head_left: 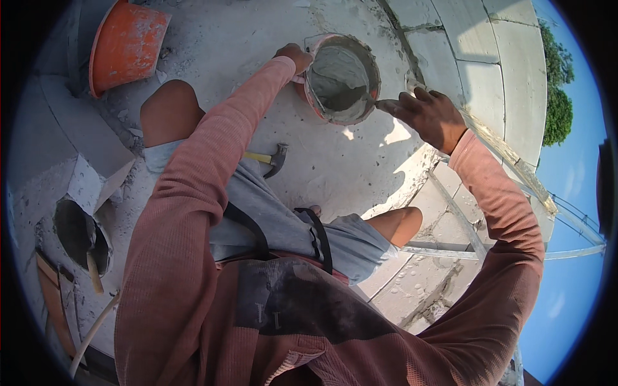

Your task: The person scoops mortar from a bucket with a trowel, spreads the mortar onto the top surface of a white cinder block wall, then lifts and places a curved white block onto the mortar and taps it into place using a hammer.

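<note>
The bucket (311,106) sits on the pale concrete floor (335,170), ahead of the person and between the two hands. Its mouth faces up toward the camera, so its upright long axis is strongly foreshortened; a strip of outer wall shows along the left and lower sides. The rim appears as an oval, somewhat longer up and down the view than across.

The bucket is reddish-orange, its rim crusted with grey. Inside lies wet grey mortar (338,64), smooth and pale toward the top, with a darker patch toward the lower part; whether that is shadow, a hollow or a tool's blade is unclear. The bucket's base is hidden.

The left hand (296,59) has its fingers curled in a grasp at the bucket's left edge; their tips are hard to make out. The right hand (430,119) is at the opposite side, fingers bent, the foremost reaching the lower right rim. Whether they grip a tool or only touch the rim, I cannot tell.

Nearer the person lies a hammer (278,159), dark-headed, its yellow handle partly covered by the left sleeve (212,151). Farther left, an orange tub (132,48) is cut off by the upper edge.
</note>
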`<state>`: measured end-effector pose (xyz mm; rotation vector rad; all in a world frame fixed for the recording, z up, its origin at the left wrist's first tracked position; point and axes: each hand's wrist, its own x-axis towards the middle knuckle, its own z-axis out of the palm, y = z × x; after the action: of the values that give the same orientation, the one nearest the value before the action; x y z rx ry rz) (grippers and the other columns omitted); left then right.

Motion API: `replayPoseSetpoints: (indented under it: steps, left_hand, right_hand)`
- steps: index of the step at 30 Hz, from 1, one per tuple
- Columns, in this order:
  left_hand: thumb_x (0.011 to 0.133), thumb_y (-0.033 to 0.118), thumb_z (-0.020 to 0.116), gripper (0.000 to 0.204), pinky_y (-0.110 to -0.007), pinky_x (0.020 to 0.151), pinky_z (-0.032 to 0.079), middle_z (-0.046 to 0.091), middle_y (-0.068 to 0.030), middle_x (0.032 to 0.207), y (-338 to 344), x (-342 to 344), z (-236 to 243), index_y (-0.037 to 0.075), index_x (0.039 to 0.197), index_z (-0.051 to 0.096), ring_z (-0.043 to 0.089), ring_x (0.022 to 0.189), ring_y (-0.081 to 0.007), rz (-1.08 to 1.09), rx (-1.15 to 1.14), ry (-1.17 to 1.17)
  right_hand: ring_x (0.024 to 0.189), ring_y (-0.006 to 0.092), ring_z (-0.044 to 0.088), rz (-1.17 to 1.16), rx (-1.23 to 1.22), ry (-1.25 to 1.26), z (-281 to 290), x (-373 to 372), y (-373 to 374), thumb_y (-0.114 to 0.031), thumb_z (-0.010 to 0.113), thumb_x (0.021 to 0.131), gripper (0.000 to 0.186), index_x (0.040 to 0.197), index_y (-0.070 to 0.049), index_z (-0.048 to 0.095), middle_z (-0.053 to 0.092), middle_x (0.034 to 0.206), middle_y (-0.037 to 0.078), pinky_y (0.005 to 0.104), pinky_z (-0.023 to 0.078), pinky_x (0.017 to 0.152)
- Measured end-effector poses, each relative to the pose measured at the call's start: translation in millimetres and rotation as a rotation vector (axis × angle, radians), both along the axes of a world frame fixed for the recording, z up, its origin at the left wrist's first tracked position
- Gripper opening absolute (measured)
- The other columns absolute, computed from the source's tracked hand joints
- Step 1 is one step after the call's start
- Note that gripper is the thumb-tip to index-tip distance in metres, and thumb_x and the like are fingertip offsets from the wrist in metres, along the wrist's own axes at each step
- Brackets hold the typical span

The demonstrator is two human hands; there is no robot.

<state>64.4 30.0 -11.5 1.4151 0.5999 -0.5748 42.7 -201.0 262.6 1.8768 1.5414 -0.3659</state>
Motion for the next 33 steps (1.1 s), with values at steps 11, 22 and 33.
replayPoseSetpoints:
  steps: [11, 22, 33]
  left_hand:
    - [0.092, 0.037, 0.06, 0.045, -0.039, 0.095, 0.054, 0.069, -0.0186, 0.121, -10.3, 3.3, -4.3, 0.002, 0.119, 0.068, 0.068, 0.11, -0.0307, -0.121, 0.195, -0.013]
    - [0.092, 0.029, 0.064, 0.051, -0.036, 0.081, 0.063, 0.063, -0.0213, 0.128, -0.3, -10.1, 8.7, -0.007, 0.126, 0.056, 0.072, 0.099, -0.0343, -0.188, 0.29, -0.049]
    - [0.092, 0.024, 0.063, 0.041, -0.036, 0.075, 0.065, 0.066, -0.019, 0.124, 1.2, -9.2, 13.6, -0.007, 0.119, 0.063, 0.072, 0.098, -0.0326, 0.017, -0.025, -0.013]
  right_hand:
    - [0.066, 0.0304, 0.066, -0.889, -0.014, 0.189, -12.4, 60.0, -26.6, -0.032, 0.062, 0.087, 0.037, 0.111, -0.004, 0.068, 0.066, 0.075, 0.015, 0.0435, 0.055, 0.07]
    - [0.043, 0.0099, 0.042, -1.943, 0.148, 0.974, -85.2, 28.2, 15.3, -0.026, 0.06, 0.094, 0.026, 0.101, -0.001, 0.061, 0.053, 0.065, 0.006, 0.024, 0.023, 0.034]
    - [0.047, 0.0123, 0.05, -2.399, 1.066, 2.162, -163.6, -18.3, -51.7, -0.024, 0.047, 0.104, 0.035, 0.125, 0.004, 0.048, 0.059, 0.084, 0.02, 0.0223, 0.037, 0.034]
